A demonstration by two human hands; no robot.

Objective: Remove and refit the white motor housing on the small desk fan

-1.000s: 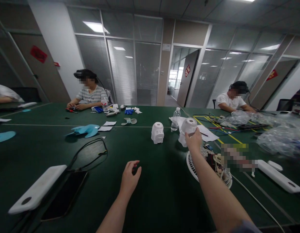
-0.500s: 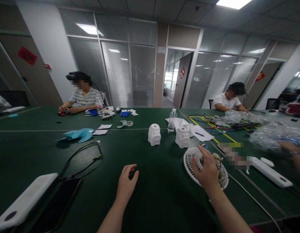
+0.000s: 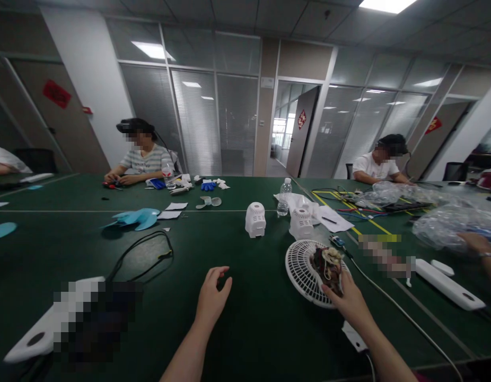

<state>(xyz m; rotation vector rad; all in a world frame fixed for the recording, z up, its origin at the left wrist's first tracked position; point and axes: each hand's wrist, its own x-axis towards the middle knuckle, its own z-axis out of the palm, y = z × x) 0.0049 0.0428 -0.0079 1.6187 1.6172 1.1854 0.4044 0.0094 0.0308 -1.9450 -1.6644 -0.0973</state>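
A round white fan grille carries a bundle of wires and brownish parts at its middle, probably the motor. My right hand is closed around the near right side of this bundle, its thumb in front and the other fingers partly hidden behind. The grille looks tilted. My left hand hovers above the green table, fingers curved and apart, holding nothing. Two white vented plastic housings stand beyond the grille: one housing is centred, and the other housing is right behind the grille.
A water bottle, a paper sheet with a pen and clear plastic wrap are at the back right. Blue fan blades and a black cable lie left. A cord runs right. Co-workers sit around the table.
My right hand has come down and taken hold of the bundle on the grille. The grille has shifted left and tilted, uncovering a white piece near my right wrist. My left hand stays open.
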